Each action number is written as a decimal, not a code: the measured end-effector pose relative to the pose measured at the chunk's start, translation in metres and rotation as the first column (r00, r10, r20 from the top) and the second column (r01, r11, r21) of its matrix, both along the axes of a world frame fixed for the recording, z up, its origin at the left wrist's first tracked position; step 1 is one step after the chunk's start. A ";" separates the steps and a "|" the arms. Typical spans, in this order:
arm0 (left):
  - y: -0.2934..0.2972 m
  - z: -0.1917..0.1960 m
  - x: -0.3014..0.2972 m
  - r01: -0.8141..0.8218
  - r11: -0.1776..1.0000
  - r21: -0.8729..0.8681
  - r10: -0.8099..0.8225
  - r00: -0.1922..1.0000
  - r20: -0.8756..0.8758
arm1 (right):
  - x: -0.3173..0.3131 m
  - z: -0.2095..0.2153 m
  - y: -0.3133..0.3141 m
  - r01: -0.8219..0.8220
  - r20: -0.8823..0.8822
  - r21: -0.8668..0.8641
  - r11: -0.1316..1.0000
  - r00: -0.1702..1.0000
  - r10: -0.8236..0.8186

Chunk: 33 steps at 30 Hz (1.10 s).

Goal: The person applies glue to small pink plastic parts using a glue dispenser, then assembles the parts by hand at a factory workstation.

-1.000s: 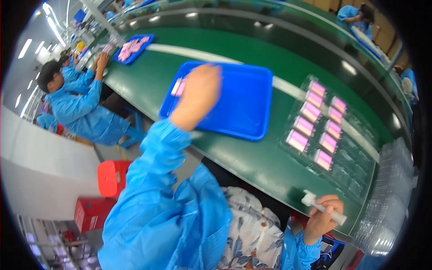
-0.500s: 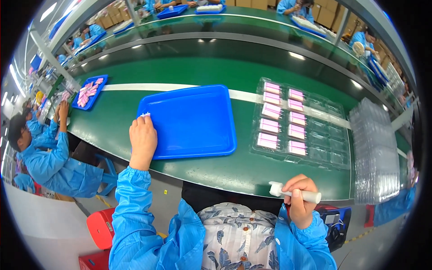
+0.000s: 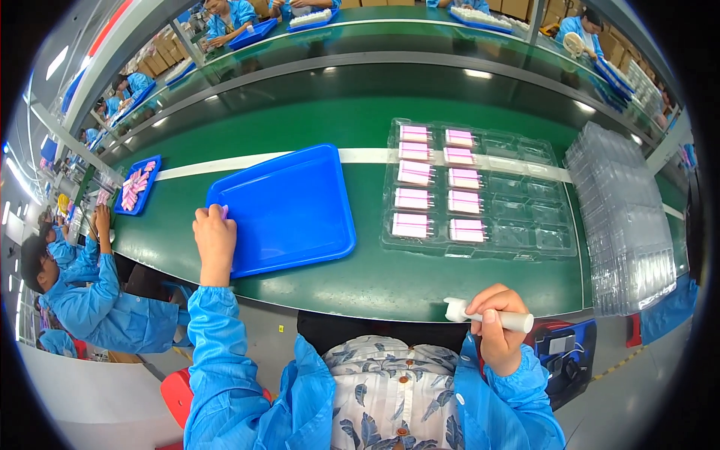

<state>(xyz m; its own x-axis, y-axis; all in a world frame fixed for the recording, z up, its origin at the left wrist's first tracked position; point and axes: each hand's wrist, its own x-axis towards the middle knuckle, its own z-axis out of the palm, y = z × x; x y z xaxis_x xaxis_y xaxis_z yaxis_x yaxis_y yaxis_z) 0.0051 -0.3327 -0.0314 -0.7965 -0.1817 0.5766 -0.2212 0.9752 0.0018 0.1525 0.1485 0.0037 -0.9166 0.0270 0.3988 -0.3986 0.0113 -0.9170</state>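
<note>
- Factory floor; assembly or packing line by the look of it.
- Long green work surface (image 3: 150, 234), white stripe (image 3: 364, 155) along its length.
- Co-worker (image 3: 112, 307) at left in light-blue smock, same blue as the wearer's sleeves; others, likewise in blue, behind a second green bench (image 3: 405, 31).
- Clear compartment tray (image 3: 386, 244) with matching pink-and-white pieces (image 3: 411, 224) in columns; tall stack of clear trays (image 3: 622, 217) beside it.
- Shallow blue tray (image 3: 289, 210), bare-bottomed in the middle.
- Brown cartons (image 3: 517, 10) beyond; strip light (image 3: 56, 62) upper left.
- Yellow tape (image 3: 619, 364) on grey floor.
</note>
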 end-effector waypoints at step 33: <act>0.291 0.006 0.040 0.720 0.094 0.688 -0.949 0.274 -0.157 | -0.065 0.020 0.001 -0.107 -0.051 0.352 0.930 0.990 0.133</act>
